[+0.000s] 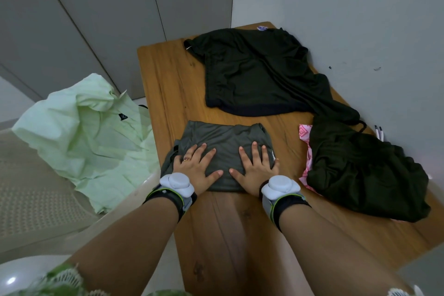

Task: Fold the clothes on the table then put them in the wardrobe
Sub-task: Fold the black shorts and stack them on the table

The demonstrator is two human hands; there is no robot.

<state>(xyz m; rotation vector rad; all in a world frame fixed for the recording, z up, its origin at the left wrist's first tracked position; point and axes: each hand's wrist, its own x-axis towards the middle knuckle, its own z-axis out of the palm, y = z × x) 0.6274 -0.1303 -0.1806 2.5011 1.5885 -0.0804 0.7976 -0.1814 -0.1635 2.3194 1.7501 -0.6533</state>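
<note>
Fingers spread wide and flat, left hand [195, 166] and right hand [255, 168] press the folded grey fabric garment [224, 138] near the wooden tabletop's [168, 79] left edge.

1. No text, brand or number can be read anywhere.
2. The pale green shirt [79, 132], left of the wooden table [168, 84], carries a small dark neck label [123, 117]; its print is too small to read.
3. A white-and-blue tag [262, 28] at the table's far edge is blurred.
</note>
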